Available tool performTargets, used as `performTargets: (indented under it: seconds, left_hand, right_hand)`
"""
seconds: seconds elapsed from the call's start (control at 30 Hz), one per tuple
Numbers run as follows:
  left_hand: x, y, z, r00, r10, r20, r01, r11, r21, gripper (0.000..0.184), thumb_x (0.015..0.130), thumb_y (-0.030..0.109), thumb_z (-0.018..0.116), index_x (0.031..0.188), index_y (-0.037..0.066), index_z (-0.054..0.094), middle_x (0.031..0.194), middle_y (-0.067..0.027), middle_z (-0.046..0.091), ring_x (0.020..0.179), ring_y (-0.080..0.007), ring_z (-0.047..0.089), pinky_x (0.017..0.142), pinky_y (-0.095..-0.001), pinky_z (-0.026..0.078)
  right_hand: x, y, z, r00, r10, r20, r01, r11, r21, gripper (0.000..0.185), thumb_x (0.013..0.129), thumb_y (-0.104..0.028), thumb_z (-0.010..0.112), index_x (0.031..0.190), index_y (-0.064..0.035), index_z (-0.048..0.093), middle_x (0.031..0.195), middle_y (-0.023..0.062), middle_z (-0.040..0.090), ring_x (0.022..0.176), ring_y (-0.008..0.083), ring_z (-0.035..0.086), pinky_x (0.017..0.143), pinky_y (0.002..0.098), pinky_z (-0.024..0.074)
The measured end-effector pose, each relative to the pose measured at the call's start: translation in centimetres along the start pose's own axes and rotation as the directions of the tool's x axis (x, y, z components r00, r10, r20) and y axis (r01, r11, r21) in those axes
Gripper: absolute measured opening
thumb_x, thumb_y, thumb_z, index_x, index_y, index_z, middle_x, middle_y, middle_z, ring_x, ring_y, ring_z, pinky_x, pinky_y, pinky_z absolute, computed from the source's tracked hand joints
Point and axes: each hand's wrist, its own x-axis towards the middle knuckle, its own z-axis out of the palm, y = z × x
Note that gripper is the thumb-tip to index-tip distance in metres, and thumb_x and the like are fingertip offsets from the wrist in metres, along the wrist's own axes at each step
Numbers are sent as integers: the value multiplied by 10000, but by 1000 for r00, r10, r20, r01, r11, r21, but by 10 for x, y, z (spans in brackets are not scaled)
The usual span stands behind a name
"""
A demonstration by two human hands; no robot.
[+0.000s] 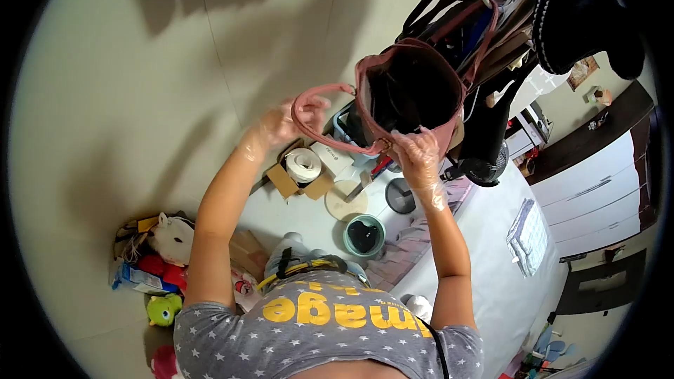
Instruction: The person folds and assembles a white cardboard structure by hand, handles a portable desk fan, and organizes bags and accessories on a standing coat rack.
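Observation:
A pink handbag point(449, 95) hangs among other bags, its top gaping so that the dark inside shows. My left hand point(288, 123), in a clear plastic glove, is closed around the bag's pink loop handle point(326, 88), with fingertips showing inside the loop. At the near rim, my right hand point(419, 156), gloved the same way, grips the edge of the handbag beside the handle's base. Its fingertips are partly hidden by the rim.
Bags crowd a rack at upper right, with a black knitted item point(586, 28) and a black fan point(488, 165). Below stand a cardboard box point(319, 186) holding a white roll point(303, 164) and a green bin point(364, 235). A bed point(484, 253) lies right; plush toys point(165, 309) left.

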Motion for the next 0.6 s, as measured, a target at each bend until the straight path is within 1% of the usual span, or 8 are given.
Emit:
performTargets:
  seconds: [0.2,0.27,0.3,0.37,0.4,0.5,0.57,0.6]
  left_hand:
    - [40,10,8,970,193,-145,-77,816,573,199,892,241,613,937,49,640,892,-22,601,798,-126,552,738,-278,448]
    - [51,22,7,780,626,8,-251,301,920,141,887,202,627,878,62,641,850,-14,592,815,-135,544,774,-297,442]
    - [60,33,11,785,620,17,-259,303,917,141,887,202,627,878,62,641,850,-14,592,815,-135,544,774,-297,442]
    - [84,54,24,542,735,409,-560,-47,827,97,870,167,647,868,72,628,786,-10,582,776,-133,557,748,-277,465]
    - [93,57,34,542,729,418,-572,-44,819,97,870,167,647,868,72,628,786,-10,582,776,-133,557,748,-277,465]
    - [121,64,48,655,683,324,-707,403,581,136,851,156,668,804,54,592,754,-23,580,714,-118,562,680,-247,486]
    - [142,65,42,893,411,185,-421,613,668,211,830,141,690,728,47,531,750,-36,592,659,-89,559,588,-215,477]
    - [151,65,42,892,404,203,-429,615,662,211,830,141,690,728,47,531,750,-36,592,659,-89,559,588,-215,477]
  right_hand:
    - [7,-2,-12,996,55,-65,-48,993,106,270,742,-27,668,1003,-90,645,783,39,595,753,242,567,884,452,416]
    - [9,-1,-16,998,50,-30,-46,992,121,268,741,-26,667,1001,-87,645,782,45,598,746,249,567,877,452,421]
    - [10,-2,-16,999,38,4,-38,988,149,267,740,-24,666,999,-83,645,780,51,600,739,257,567,870,451,425]
    - [16,-4,-19,999,50,-17,-47,988,149,274,734,-17,664,999,-83,646,783,60,604,740,264,570,844,434,436]
    - [19,-6,-20,998,54,-33,-48,986,158,280,729,-11,662,999,-84,647,785,70,607,741,271,573,818,417,447]
    - [31,-16,-28,991,127,47,-135,966,220,269,729,-21,659,995,-58,641,798,85,612,767,277,582,765,387,456]
    - [40,-28,-32,960,214,180,-250,944,215,272,733,-27,655,1004,-39,633,801,99,611,776,291,581,750,387,456]
    - [48,-35,-35,908,279,313,-353,912,210,278,736,-32,650,1012,-19,625,805,114,610,784,305,579,736,387,456]
